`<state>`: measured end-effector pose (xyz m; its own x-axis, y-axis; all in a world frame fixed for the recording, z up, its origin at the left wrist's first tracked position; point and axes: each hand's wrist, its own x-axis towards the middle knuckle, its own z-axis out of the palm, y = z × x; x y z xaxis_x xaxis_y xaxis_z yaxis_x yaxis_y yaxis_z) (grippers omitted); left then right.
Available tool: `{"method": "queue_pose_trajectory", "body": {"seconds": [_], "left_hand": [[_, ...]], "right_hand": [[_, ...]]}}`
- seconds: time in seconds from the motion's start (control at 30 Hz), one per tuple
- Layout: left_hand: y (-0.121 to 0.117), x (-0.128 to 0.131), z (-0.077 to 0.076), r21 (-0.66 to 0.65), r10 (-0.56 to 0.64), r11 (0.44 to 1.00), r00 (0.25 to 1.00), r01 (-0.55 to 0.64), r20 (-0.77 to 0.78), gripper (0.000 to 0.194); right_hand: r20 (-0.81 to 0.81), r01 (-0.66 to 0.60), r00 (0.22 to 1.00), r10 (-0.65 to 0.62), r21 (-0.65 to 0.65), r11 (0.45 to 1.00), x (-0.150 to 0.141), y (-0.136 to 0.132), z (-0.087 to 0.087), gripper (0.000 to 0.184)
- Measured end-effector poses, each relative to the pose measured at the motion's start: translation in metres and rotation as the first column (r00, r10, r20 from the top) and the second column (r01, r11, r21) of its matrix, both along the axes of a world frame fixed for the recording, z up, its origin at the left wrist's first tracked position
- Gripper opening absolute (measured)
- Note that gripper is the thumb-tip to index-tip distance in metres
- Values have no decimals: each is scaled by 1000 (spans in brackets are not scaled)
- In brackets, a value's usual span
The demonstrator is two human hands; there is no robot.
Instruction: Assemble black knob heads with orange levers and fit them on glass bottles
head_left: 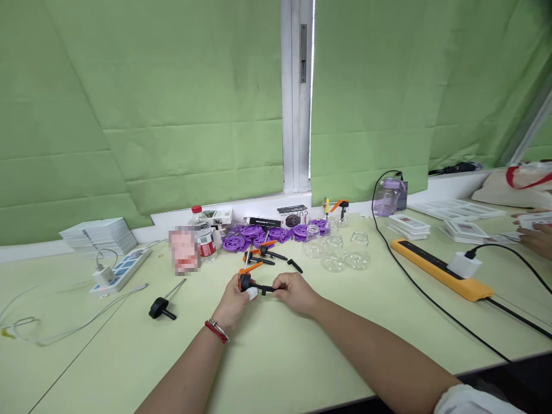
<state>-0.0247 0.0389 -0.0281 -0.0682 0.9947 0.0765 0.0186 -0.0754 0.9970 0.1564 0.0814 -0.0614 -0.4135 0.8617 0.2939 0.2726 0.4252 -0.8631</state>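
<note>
Just above the middle of the table, my left hand [235,299] is closed around a black cap-like part with an orange lever [245,280]. One of its fingers has a white covering. My right hand [295,292] pinches the far end of the black arm that sticks out sideways from this part. Beyond my hands lie similar black and orange parts [267,252] and a short loose black piece [295,265]. A black round part with a thin rod [159,309] rests apart on the left. Several clear glass jars [333,259] stand behind my right hand.
Purple plastic pieces [236,242] lie along the wall by a red-capped bottle [207,244]. A white power strip [121,273] is left, an orange power strip [435,273] right, with a black cable [414,302] across the table. Another person's hand [535,238] shows far right.
</note>
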Motion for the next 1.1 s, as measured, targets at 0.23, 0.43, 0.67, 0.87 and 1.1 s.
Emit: {"method": "queue_pose_trajectory", "body": {"seconds": [0.23,0.43,0.67,0.87,1.1], "left_hand": [[0,-1,-1,-31,-36,999,999,37,24,37],[-3,0,2,-65,-39,997,996,44,74,39],[-2,1,4,-62,-51,996,989,60,138,38],[0,-1,1,-83,-67,993,978,85,197,40],[-1,0,1,-111,-51,990,964,83,260,43]], "right_hand": [[-232,-92,972,28,-271,958,-6,-4,2,9],[-223,-81,974,31,-222,972,-8,-1,-6,6],[-66,-10,998,6,-47,999,-7,-4,-3,4],[-29,31,999,-30,31,999,-9,-10,1,7],[-123,28,992,-29,-13,1000,-11,-8,-4,7]]}}
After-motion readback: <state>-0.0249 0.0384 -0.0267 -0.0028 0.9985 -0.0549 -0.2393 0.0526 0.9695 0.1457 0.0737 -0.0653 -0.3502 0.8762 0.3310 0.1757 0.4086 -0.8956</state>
